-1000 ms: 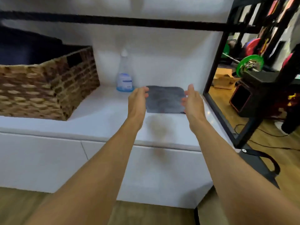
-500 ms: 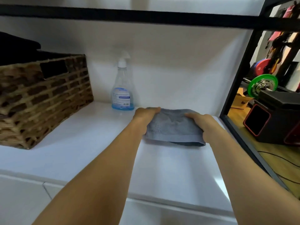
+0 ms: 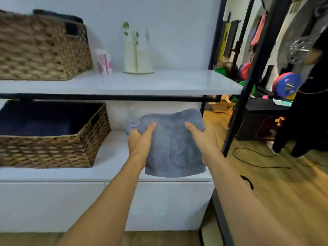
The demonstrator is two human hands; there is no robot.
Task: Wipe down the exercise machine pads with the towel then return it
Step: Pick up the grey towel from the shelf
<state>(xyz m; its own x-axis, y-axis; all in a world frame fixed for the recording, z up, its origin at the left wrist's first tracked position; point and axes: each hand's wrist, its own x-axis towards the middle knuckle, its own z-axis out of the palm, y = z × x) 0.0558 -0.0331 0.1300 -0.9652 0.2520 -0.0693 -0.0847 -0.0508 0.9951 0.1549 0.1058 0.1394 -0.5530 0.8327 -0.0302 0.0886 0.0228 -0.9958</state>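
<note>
- Head view, setting: a white lower shelf (image 3: 113, 157) under a black-framed upper shelf (image 3: 177, 82), in a gym room with a wood floor and weight plates (image 3: 285, 84) to the right.
- Head view, task item: the grey towel (image 3: 174, 146) is held up in front of the lower shelf, with its bottom edge level with the shelf's front lip. Whether it touches the lip cannot be told.
- Head view, grip: the left hand (image 3: 140, 141) bunches the towel's upper left corner and the right hand (image 3: 204, 139) pinches the upper right. The thumbs lie on the near face (the fingers behind are hidden).
- Risk one: a spray bottle (image 3: 130, 125) stands just behind the left corner, mostly hidden. A careless pull could catch it and tip it.
- Risk two: the black frame post (image 3: 248, 82) stands close beside the right forearm. A wide turn towards the machines could strike it.
- Risk three: a loose cable (image 3: 257, 162) lies on the floor beyond the post and is a likely trip point.
- Risk four: the woven basket (image 3: 53, 150) sits well apart to the left. It is judged no hazard.
</note>
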